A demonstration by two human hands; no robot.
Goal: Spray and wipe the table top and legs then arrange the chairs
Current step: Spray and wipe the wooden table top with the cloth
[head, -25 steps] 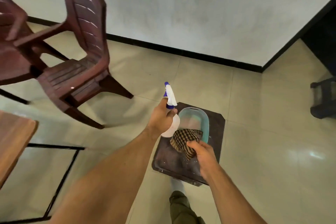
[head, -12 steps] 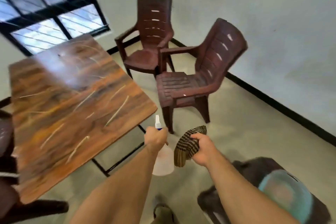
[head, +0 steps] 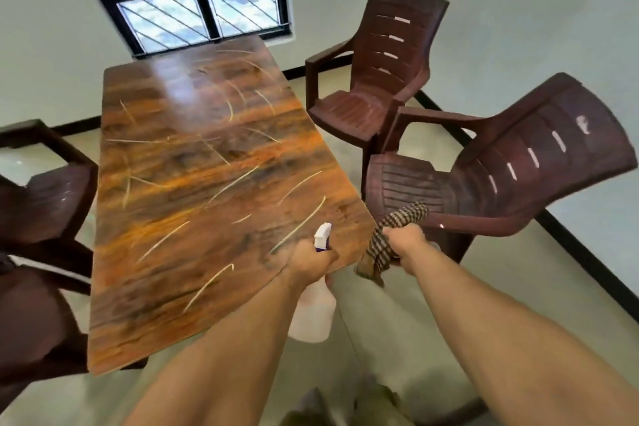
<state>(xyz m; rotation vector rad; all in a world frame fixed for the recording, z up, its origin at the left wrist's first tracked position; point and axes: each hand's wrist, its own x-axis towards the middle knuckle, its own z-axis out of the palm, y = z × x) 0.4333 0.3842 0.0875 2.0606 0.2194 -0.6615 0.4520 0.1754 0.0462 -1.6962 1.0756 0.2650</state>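
L of the table: two dark-brown plastic armchairs. The far-L armchair (head: 48,204) has its seat edge close to the table's long L side. The near-L armchair (head: 31,322) is by the near-L corner, partly cut by the frame edge.

The table (head: 193,183) has a glossy wood-grain top, brown & orange, w/ thin pale curved streaks all over & glare on its far end. A black-framed window (head: 200,0) sits in the wall beyond that far end.

At the table's near-R corner the left grip (head: 311,261) is wrapped round the neck of a spray bottle (head: 313,316). The white & blue nozzle head sits over the top; the translucent body shows below the fist, past the table's near edge.

Just R of that corner, clear of the table, the right grip (head: 404,242) is closed on a bunched brown checked cloth (head: 401,216), w/ ends sticking out above & below the fist.

R of the table are two matching chairs. The far-R armchair (head: 377,86) is beside the far half of the R side. The near-R armchair (head: 518,180) is by the near-R corner, turned at an angle, its seat behind the cloth
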